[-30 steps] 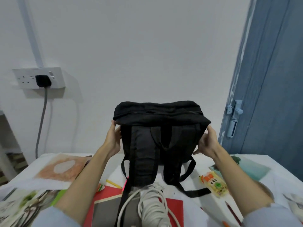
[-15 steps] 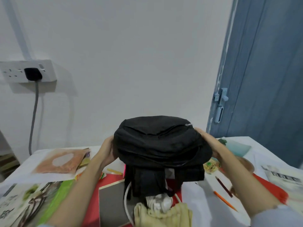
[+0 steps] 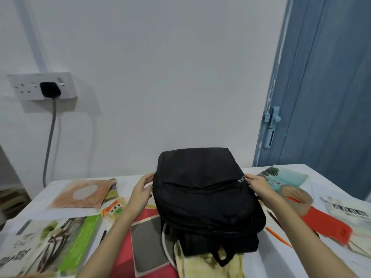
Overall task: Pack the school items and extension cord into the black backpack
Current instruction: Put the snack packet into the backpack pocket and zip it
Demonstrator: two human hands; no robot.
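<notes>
Since a second ago the black backpack (image 3: 204,195) has tipped from upright to flat on the tabletop (image 3: 313,177), front up over the white cord (image 3: 165,243), left hand (image 3: 143,189) and right hand (image 3: 259,186) each gripping a side, so unzipping it likely comes next.

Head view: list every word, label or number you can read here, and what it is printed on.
None can be read for certain.
Yellow packet: green label with characters, blurred.
Teal book: red characters, too small.
White paper at right: dark bar of print, smeared.
Magazine at left: large dark characters, cut off and blurred.
Black backpack: no label visible.
</notes>
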